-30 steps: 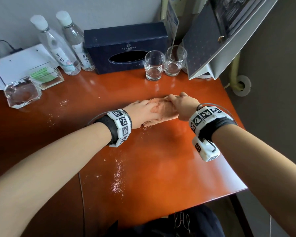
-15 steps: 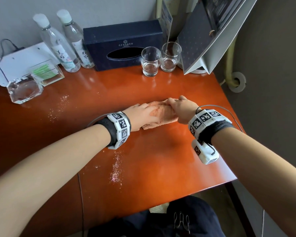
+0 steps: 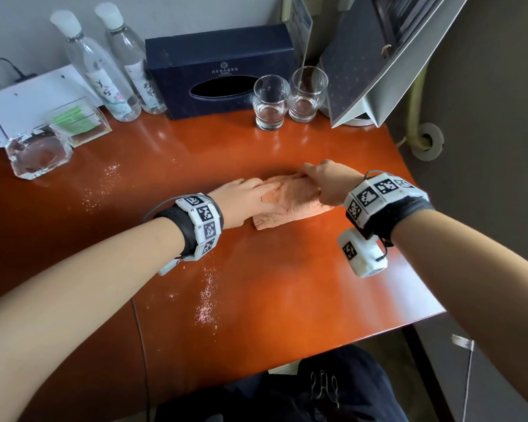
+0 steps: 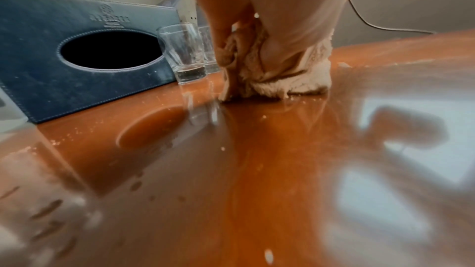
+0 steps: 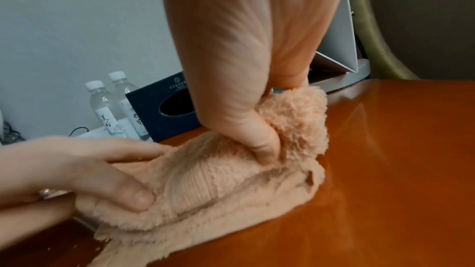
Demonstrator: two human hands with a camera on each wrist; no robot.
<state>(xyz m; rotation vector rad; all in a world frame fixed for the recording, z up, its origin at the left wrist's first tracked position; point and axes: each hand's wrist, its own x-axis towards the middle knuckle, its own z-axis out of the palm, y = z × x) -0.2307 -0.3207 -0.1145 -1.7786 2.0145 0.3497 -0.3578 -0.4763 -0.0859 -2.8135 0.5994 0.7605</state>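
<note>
A fluffy peach cloth lies folded on the glossy orange-brown table, near its middle. My left hand holds the cloth's left end, fingers over the top and thumb on the near fold. The left wrist view shows that hand with cloth bunched in its fingers. My right hand grips the right end. In the right wrist view its curled fingers dig into the raised pile of the cloth, and the left hand enters from the left.
Along the back wall stand two water bottles, a dark blue tissue box, two glasses and a propped folder. A glass ashtray sits at the left. Pale crumbs dot the table. The table's right edge is close.
Both hands stay on the cloth at the same spot. The head view has shifted slightly.
</note>
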